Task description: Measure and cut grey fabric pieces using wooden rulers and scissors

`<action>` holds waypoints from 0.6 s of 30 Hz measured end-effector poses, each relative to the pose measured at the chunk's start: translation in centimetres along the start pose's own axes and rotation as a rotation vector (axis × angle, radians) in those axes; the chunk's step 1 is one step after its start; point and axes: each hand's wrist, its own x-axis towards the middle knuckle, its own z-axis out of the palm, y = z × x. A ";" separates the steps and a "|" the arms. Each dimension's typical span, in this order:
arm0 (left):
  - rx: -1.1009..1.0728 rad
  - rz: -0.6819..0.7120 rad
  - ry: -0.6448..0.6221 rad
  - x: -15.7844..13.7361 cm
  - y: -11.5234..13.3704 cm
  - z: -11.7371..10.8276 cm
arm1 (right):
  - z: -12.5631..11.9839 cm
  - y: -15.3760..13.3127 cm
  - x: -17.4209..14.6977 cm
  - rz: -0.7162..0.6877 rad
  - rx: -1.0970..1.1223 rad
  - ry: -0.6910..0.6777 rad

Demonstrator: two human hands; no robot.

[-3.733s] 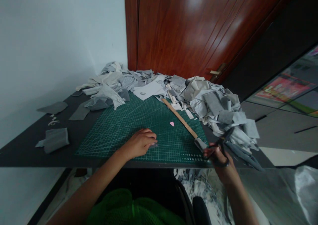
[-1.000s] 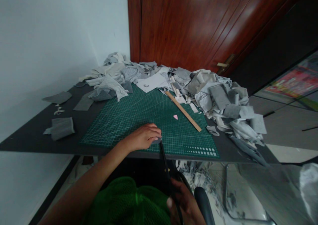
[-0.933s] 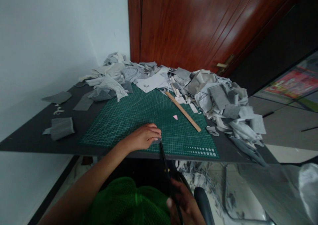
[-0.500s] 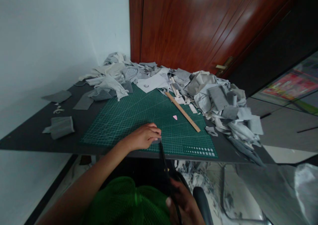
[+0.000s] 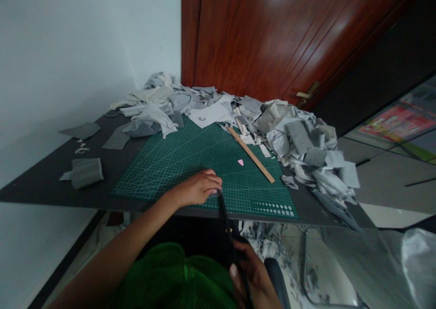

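Note:
My left hand (image 5: 201,187) is closed over the front part of the green cutting mat (image 5: 184,163), with its fingertips pinching a small grey piece of fabric (image 5: 214,195) that is mostly hidden. In my right hand (image 5: 254,275), below the table edge, is a pair of long black scissors (image 5: 226,218). The blades point up and away from me, and their tips meet the fabric at my left fingertips. A small pink piece (image 5: 240,162) lies on the mat beyond my hands. To its right rests a wooden ruler (image 5: 252,155), set diagonally.
Heaps of grey and white fabric scraps (image 5: 299,138) line the back and right of the dark table (image 5: 41,181). A folded grey cloth (image 5: 86,172) lies at left. White paper (image 5: 209,114) sits at the mat's far edge. Scraps (image 5: 269,245) litter the floor beside a chair (image 5: 306,263).
The scissors' blades look closer together than before, and my right hand has shifted slightly. My left hand stays in place on the fabric. The whole view has moved a little.

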 end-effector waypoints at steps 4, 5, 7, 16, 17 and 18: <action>0.004 -0.008 0.003 -0.1 0.0 0.1 | -0.2 -0.3 0.2 0.033 -0.028 -0.012; 0.003 -0.012 0.003 -0.1 0.0 0.1 | -0.2 -0.5 0.3 0.045 -0.037 -0.026; 0.001 -0.021 0.006 -0.1 -0.1 0.2 | -0.3 -0.8 0.4 0.060 -0.056 -0.050; 0.018 -0.020 0.027 -0.2 -0.3 0.5 | -0.6 -0.5 0.6 0.063 -0.070 -0.006; 0.016 -0.027 0.028 -0.3 -0.4 0.5 | -0.6 -0.4 0.7 0.063 -0.073 -0.006; 0.014 -0.038 0.031 -0.3 -0.4 0.5 | -0.7 -0.2 0.7 0.056 -0.072 -0.015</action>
